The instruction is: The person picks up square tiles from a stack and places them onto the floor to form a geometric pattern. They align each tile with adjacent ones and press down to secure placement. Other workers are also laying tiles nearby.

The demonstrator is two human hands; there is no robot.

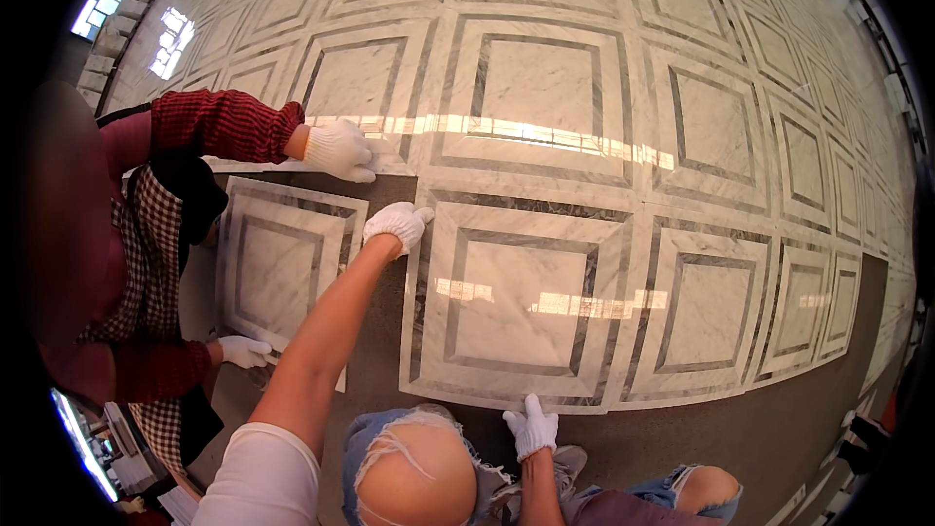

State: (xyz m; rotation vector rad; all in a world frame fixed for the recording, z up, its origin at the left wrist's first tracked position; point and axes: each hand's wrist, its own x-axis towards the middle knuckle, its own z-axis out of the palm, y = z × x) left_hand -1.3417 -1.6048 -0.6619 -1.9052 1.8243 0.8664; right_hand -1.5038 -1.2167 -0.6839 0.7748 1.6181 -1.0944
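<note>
A square marble tile (526, 297), white with grey bands forming nested frames, lies flat in front of me. My left hand (397, 224), in a white knit glove, is closed on the tile's left edge near its far corner. Also gloved, my right hand (534, 431) is at the middle of the near edge, thumb apart and a finger stretched to the rim. Left of my tile, a similar marble tile (278, 268) sits slightly askew, a strip of bare floor between them. A co-worker's gloved hand (245, 351) touches that tile's near side; their other gloved hand (339, 149) rests at the laid tiles.
Rows of matching polished tiles (545, 78) stretch away, reflecting window light. Dark grey floor (721, 438) runs along the near edge. The co-worker in a checked apron (156, 282) crouches close on my left. My bent knees in ripped jeans (419, 463) are near the tile's front edge.
</note>
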